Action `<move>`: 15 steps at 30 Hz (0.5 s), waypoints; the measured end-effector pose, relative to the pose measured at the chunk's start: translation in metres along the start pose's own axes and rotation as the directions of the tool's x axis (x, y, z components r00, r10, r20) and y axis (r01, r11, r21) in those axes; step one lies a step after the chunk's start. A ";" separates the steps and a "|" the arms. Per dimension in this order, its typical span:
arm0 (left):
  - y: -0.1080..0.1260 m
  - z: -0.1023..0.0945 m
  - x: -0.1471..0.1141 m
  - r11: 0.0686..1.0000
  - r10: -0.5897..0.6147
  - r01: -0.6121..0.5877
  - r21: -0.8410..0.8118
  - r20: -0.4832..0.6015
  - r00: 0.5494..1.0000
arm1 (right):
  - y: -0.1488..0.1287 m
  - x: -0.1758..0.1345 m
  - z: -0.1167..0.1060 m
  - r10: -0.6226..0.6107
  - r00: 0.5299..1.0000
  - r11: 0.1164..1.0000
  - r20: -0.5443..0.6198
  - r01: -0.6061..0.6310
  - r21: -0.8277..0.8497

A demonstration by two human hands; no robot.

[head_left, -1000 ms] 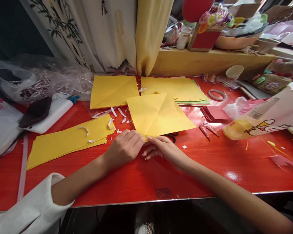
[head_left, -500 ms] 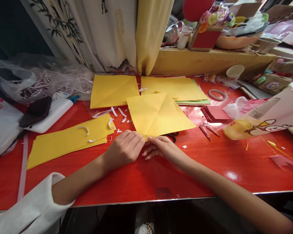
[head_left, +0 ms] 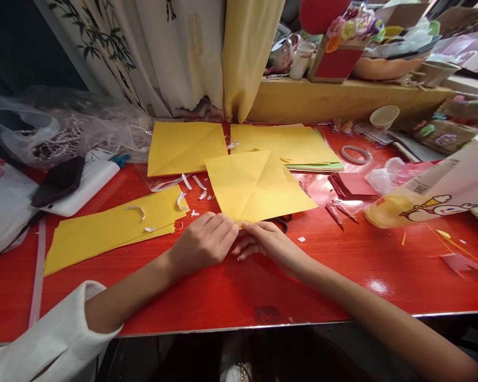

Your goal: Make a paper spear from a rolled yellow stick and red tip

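Note:
A square sheet of yellow paper [head_left: 258,183] with crossing crease lines is held up, tilted, above the red table. My left hand [head_left: 207,239] is closed on its near corner, fingers curled over the edge. Right beside it, my right hand [head_left: 265,241] pinches the same corner between thumb and forefinger, the other fingers loosely bent. That corner looks slightly folded, though the fingers cover most of it. Partly hidden beneath the sheet are black scissor handles [head_left: 282,223]. Cut yellow strips [head_left: 115,225] lie left of my left hand.
Behind are two stacks, yellow squares [head_left: 187,148] and larger yellow sheets [head_left: 279,139]. A drink cup [head_left: 430,183] leans at the right, near red paper pieces [head_left: 352,185] and a tape roll [head_left: 355,154]. A phone [head_left: 59,180] and plastic bags [head_left: 99,127] lie left. White scraps [head_left: 199,183] are scattered.
The yellow sheet's far and right corners have shifted very slightly left and its tilt changed a little. Both hands keep their hold on the near corner.

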State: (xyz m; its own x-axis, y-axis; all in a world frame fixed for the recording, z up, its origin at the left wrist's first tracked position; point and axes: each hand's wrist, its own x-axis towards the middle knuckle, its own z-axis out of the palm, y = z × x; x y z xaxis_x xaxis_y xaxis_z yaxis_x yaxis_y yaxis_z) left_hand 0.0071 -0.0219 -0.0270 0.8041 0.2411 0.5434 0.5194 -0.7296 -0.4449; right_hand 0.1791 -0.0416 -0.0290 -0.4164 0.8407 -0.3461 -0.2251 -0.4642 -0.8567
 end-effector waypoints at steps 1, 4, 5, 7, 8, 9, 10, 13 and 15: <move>0.000 0.000 0.000 1.000 -0.006 0.006 -0.001 0.011 1.000 | 0.000 0.000 0.000 -0.001 1.000 1.000 0.000 0.001 0.002; 0.001 -0.001 -0.001 1.000 -0.020 0.020 -0.003 0.036 0.999 | 0.000 0.000 0.000 0.001 1.000 1.000 -0.008 -0.001 0.008; 0.001 -0.001 -0.001 1.000 -0.023 0.023 -0.004 0.041 0.999 | 0.000 0.000 0.000 0.004 1.000 1.000 -0.011 -0.004 0.008; 0.001 -0.001 -0.001 1.000 -0.029 0.029 -0.010 0.044 0.999 | 0.000 0.000 0.000 0.007 1.000 1.000 -0.011 -0.007 0.003; 0.001 -0.001 -0.001 0.999 -0.032 0.033 -0.014 0.043 0.999 | 0.000 0.000 0.000 0.005 1.000 1.000 -0.007 -0.005 0.000; 0.001 -0.001 -0.001 0.999 -0.035 0.036 -0.019 0.043 0.998 | 0.000 0.000 0.000 0.004 1.000 1.000 -0.005 -0.004 -0.003; 0.001 -0.001 0.000 0.999 -0.038 0.039 -0.023 0.040 0.998 | 0.000 0.000 0.000 0.002 1.000 1.000 -0.003 -0.002 -0.004; 0.000 -0.001 0.000 0.999 -0.042 0.043 -0.029 0.036 0.998 | 0.000 0.000 0.000 0.003 1.000 1.000 -0.006 -0.003 -0.002; 0.000 -0.001 0.000 0.999 -0.040 0.040 -0.024 0.038 0.998 | 0.000 0.000 -0.001 -0.001 1.000 1.000 -0.005 0.001 0.004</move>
State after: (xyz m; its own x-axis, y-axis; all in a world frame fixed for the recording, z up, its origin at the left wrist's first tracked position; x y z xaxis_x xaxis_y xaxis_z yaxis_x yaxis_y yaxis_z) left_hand 0.0070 -0.0229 -0.0263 0.7935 0.2942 0.5328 0.5445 -0.7342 -0.4056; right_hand 0.1796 -0.0413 -0.0292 -0.4117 0.8425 -0.3474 -0.2286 -0.4645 -0.8556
